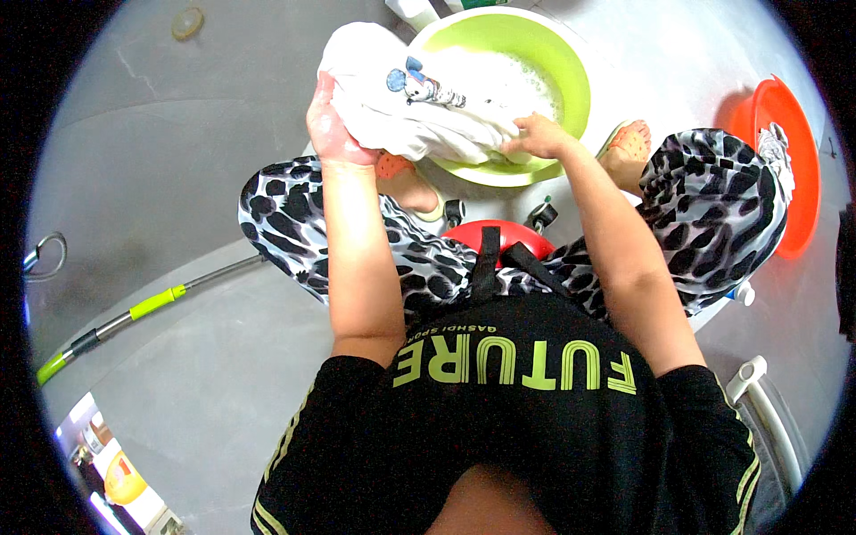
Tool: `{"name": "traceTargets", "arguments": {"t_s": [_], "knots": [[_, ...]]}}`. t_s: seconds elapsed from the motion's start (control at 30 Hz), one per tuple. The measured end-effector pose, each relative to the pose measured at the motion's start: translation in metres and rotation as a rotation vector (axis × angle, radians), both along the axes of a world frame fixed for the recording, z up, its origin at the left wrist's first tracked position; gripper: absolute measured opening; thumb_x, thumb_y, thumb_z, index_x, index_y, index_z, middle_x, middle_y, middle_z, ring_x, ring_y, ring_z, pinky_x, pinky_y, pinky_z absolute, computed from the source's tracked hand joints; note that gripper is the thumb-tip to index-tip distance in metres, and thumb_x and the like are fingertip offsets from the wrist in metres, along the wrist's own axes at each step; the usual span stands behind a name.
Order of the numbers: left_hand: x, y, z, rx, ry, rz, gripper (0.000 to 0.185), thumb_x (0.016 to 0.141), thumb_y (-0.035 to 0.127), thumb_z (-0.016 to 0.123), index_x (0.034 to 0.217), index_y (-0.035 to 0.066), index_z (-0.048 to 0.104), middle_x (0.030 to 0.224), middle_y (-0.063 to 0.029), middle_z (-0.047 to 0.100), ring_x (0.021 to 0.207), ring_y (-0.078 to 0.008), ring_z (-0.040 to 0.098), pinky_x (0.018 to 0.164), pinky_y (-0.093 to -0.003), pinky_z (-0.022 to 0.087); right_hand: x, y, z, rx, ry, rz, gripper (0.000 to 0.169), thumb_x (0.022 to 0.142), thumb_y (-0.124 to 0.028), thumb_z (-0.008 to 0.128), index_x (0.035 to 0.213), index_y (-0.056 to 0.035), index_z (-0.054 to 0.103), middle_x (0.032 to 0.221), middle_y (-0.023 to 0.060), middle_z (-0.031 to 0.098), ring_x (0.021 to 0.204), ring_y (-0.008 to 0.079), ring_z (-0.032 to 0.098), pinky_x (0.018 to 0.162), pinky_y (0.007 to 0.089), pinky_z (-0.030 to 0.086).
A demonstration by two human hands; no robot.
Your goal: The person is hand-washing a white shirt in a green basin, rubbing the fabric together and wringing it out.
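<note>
A white garment (401, 120) with a blue cartoon print stretches over the near left part of a green plastic basin (578, 87). My left hand (340, 127) is under and around the garment's left end, above the basin's left side, with the wet palm partly showing; the cloth rests against its fingers. My right hand (538, 137) lies at the garment's right end inside the basin's near rim, fingers spread a little; whether they grip the cloth cannot be told. Sudsy water (528, 80) shows behind the garment.
An orange-red basin (806, 200) holding grey-white cloth (776, 157) stands at the right. A green-and-metal pole (157, 302) lies on the floor at left. My sandalled feet flank the green basin. A red seat (498, 235) is beneath me, and a white-capped bottle (745, 294) is by my right knee.
</note>
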State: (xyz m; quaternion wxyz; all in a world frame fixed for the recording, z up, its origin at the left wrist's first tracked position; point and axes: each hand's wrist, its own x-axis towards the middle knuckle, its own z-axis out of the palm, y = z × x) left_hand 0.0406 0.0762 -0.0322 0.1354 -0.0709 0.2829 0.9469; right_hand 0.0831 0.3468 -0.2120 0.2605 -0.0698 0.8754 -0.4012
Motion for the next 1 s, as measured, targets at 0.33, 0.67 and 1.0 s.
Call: {"name": "traceTargets", "arguments": {"t_s": [0.33, 0.67, 1.0], "knots": [[0.013, -0.006, -0.006, -0.311, -0.103, 0.166, 0.065, 0.09, 0.053, 0.028, 0.13, 0.002, 0.036, 0.13, -0.0167, 0.043, 0.119, -0.0348, 0.042, 0.099, -0.0496, 0.033, -0.058, 0.006, 0.098, -1.223, -0.149, -1.091, 0.03, 0.088, -0.02, 0.041, 0.102, 0.0028, 0.056, 0.095, 0.011, 0.062, 0.088, 0.0217, 0.059, 0.079, 0.0342, 0.047], [0.04, 0.075, -0.094, 0.117, -0.286, -0.332, 0.063, 0.082, 0.058, 0.045, 0.125, 0.012, 0.045, 0.123, -0.0103, 0.05, 0.108, -0.0259, 0.051, 0.091, -0.0406, 0.042, 0.051, -0.127, 0.174, -0.221, 0.671, -0.307, 0.037, 0.07, -0.029, 0.056, 0.103, -0.0111, 0.054, 0.091, 0.0186, 0.061, 0.076, 0.0349, 0.062, 0.068, 0.0429, 0.05], [0.022, 0.103, -0.051, -0.289, -0.443, -0.387, 0.04, 0.088, 0.036, 0.046, 0.112, 0.004, 0.053, 0.103, -0.0096, 0.062, 0.089, -0.0236, 0.062, 0.081, -0.0376, 0.049, -0.071, 0.032, 0.065, 0.257, 0.162, -0.674, 0.044, 0.077, -0.038, 0.053, 0.091, 0.0033, 0.063, 0.082, 0.0214, 0.063, 0.078, 0.0312, 0.063, 0.069, 0.0391, 0.05]]}}
